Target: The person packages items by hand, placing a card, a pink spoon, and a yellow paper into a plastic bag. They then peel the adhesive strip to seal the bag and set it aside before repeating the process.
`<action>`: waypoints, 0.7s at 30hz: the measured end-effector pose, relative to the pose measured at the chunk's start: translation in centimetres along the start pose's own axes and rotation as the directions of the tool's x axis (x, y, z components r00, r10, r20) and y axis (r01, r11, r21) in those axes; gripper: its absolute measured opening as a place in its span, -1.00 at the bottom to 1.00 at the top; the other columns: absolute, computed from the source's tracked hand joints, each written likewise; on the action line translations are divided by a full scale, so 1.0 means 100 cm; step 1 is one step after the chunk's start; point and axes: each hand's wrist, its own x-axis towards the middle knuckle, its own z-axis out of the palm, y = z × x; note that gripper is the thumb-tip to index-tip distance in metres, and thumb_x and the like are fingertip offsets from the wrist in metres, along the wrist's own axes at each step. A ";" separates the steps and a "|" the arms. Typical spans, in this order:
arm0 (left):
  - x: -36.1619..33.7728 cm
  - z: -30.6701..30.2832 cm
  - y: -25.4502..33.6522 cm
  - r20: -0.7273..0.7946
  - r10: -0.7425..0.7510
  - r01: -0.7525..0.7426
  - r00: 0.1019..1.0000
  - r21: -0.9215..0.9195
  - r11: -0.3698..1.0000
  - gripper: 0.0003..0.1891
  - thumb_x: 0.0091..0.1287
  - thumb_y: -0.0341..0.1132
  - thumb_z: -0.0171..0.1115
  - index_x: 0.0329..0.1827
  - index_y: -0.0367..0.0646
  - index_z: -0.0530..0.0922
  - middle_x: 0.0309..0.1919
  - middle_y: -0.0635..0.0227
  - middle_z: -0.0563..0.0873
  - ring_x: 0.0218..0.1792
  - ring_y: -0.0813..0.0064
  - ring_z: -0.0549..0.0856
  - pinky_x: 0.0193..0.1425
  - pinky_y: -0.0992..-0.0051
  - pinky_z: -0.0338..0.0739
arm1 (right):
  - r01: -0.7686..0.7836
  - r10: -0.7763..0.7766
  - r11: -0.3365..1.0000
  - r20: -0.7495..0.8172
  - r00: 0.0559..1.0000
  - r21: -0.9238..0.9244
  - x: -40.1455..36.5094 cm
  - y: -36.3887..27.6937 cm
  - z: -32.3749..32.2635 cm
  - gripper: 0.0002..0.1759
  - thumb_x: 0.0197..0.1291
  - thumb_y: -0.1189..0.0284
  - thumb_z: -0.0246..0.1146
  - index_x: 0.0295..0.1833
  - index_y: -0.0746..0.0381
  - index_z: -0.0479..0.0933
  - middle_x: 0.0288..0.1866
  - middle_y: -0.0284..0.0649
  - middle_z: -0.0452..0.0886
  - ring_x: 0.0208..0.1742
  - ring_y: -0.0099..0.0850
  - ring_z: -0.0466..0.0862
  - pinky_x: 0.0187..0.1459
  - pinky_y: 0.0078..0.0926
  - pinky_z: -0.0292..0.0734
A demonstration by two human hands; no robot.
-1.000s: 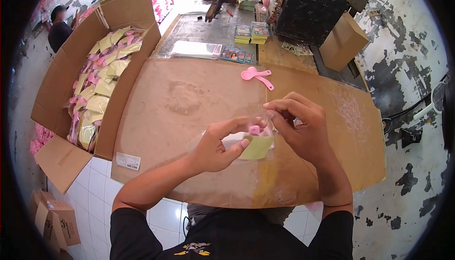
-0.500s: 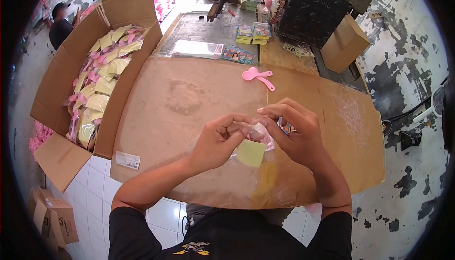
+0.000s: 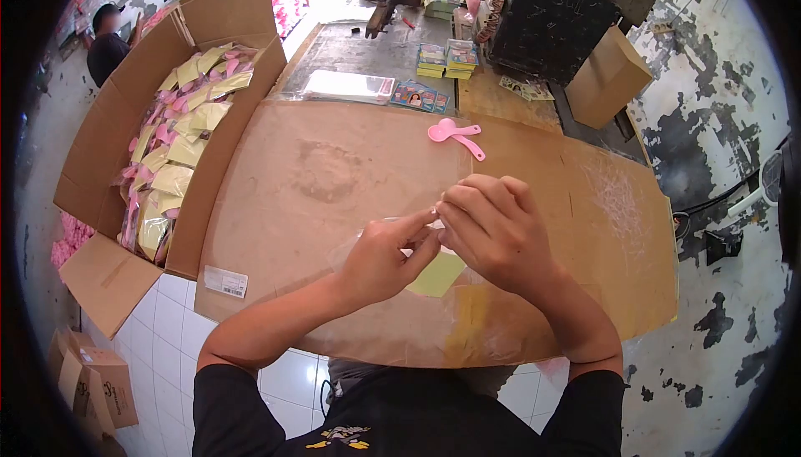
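Meeting at the centre of the head view, the two hands close on a small clear bag [image 3: 392, 248] just above the counter [image 3: 317, 173], which is covered with brown cardboard. The left hand [image 3: 380, 261] comes in from the lower left and nips the bag's upper edge between thumb and forefinger, its other fingers folded under. The right hand [image 3: 492, 232] comes in from the lower right with its fingers curled tight over the same edge, knuckles up, its fingertips touching those of the left. A yellow-green card [image 3: 438, 275] shows inside the bag, below and between the hands; whatever else the bag holds is hidden behind the fingers.

Two pink spoons [image 3: 455, 134] lie together on the counter above the hands, well apart from them. At the left of the frame an open cardboard box [image 3: 92, 157] is full of packets [image 3: 175, 157] in yellow and pink. Toward the top, beyond the brown cardboard, lie a stack of clear sleeves [image 3: 346, 86], a few printed cards [image 3: 417, 96] just beside it, and small stacked packs [image 3: 446, 58] further up. A black machine [image 3: 551, 15] stands at the upper right with a closed carton [image 3: 605, 73] beside it. Another person [image 3: 104, 44] is in the upper left corner.
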 end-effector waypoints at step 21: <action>0.011 -0.003 -0.010 0.049 -0.211 0.217 0.976 -0.284 0.934 -0.62 0.64 -0.43 0.21 0.46 -0.33 0.50 -0.09 0.14 0.88 -0.10 0.59 0.81 -0.02 0.54 0.70 | -0.881 0.882 0.342 0.212 0.422 0.328 -0.217 0.179 -0.065 -0.62 0.45 0.49 0.25 0.34 0.26 0.54 0.06 -0.18 0.76 0.17 -0.30 0.73 0.17 -0.32 0.59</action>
